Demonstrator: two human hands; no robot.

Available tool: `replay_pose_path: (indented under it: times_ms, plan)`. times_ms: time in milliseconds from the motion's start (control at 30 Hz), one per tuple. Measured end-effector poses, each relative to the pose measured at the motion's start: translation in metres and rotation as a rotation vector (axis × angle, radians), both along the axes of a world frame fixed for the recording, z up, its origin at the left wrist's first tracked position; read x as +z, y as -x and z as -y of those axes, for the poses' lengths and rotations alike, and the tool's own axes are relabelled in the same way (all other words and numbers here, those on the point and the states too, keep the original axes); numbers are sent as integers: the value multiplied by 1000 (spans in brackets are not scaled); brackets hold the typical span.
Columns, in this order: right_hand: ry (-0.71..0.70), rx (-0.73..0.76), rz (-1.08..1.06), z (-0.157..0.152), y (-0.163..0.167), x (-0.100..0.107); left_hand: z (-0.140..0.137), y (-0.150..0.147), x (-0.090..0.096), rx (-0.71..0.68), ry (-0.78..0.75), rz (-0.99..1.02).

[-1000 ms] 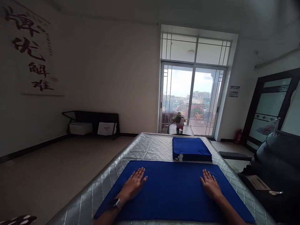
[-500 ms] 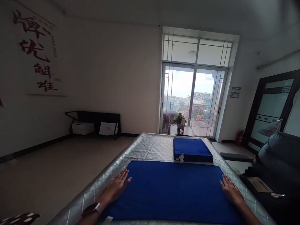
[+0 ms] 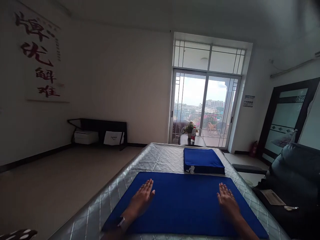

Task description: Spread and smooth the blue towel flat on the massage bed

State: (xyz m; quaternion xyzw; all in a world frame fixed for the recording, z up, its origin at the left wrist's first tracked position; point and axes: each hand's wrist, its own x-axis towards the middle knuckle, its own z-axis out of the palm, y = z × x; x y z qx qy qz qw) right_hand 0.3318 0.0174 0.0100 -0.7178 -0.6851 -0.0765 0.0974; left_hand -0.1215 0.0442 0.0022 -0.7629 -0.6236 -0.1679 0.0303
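Note:
A blue cloth (image 3: 185,206) lies spread flat across the near part of a table with a silvery quilted cover (image 3: 160,156). Over the cloth's left side is my left hand (image 3: 142,196), fingers stretched out and palm down, with a band on the wrist. My right hand (image 3: 227,198) is over the right side, also flat with straight fingers. Neither hand grips anything. Just beyond the cloth sits a stack of folded blue cloths (image 3: 203,160), with white tags showing at its front left corner.
To the right stands a black leather chair (image 3: 295,173) with a card (image 3: 272,197) and a small white object (image 3: 290,208) on it. Past the table are a plant (image 3: 190,128) and a bottle (image 3: 193,134). A black bench (image 3: 102,125) stands by the far wall.
Both hands have moved inward from the cloth's side edges, the left one rightward and the right one leftward. The stack has stayed in place; the view has shifted slightly.

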Motion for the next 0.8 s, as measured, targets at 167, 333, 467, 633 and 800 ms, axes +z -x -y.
replay_pose_path:
  times_ms: [167,333,467,633,800]
  plan:
    - [76,311,-159,24,118,5,25,-118,-6,-348,-47,61]
    - [194,417,-186,32,153,-17,43,-158,-24,-406,19,101]
    - [215,413,-170,34,150,-17,45,-155,-29,-387,41,105]
    - [231,357,-161,39,150,-7,47,-150,-24,-359,59,79]
    - [222,265,-200,46,123,-3,50,-111,-18,-242,93,46]
